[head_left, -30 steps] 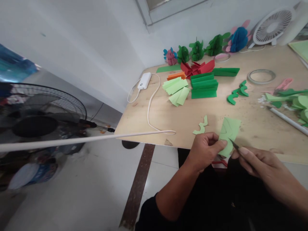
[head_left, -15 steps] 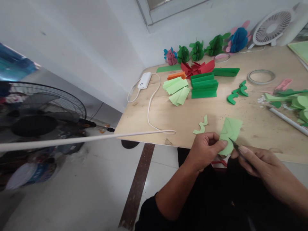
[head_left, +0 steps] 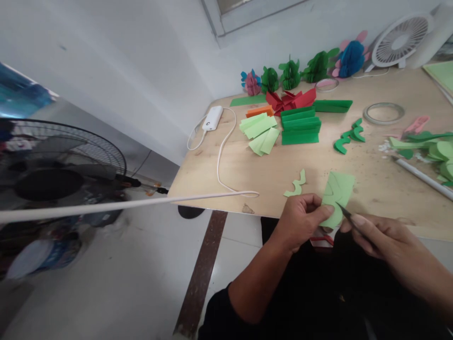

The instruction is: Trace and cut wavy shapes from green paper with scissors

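My left hand (head_left: 300,219) pinches the left edge of a light green paper strip (head_left: 341,186) at the table's front edge, thumb on top. Curved dark lines are drawn across the strip. In my right hand (head_left: 384,236) is a dark pencil (head_left: 347,215), its pointed tip on or just over the middle of the paper. Fingers hide the pencil's rear part. Left of the strip lies a small wavy light green cut-out (head_left: 297,185). A darker green wavy cut-out (head_left: 348,136) lies farther back.
Folded dark green paper (head_left: 300,126), light green strips (head_left: 260,130) and red folded paper (head_left: 290,100) lie behind. Paper flowers and a white fan (head_left: 401,40) line the wall. A white cable (head_left: 219,163) crosses the left side. Tape (head_left: 384,113) lies right.
The paper strip has shifted very slightly left, and the pencil tip with it. Both hands keep their hold; the other things stay put.
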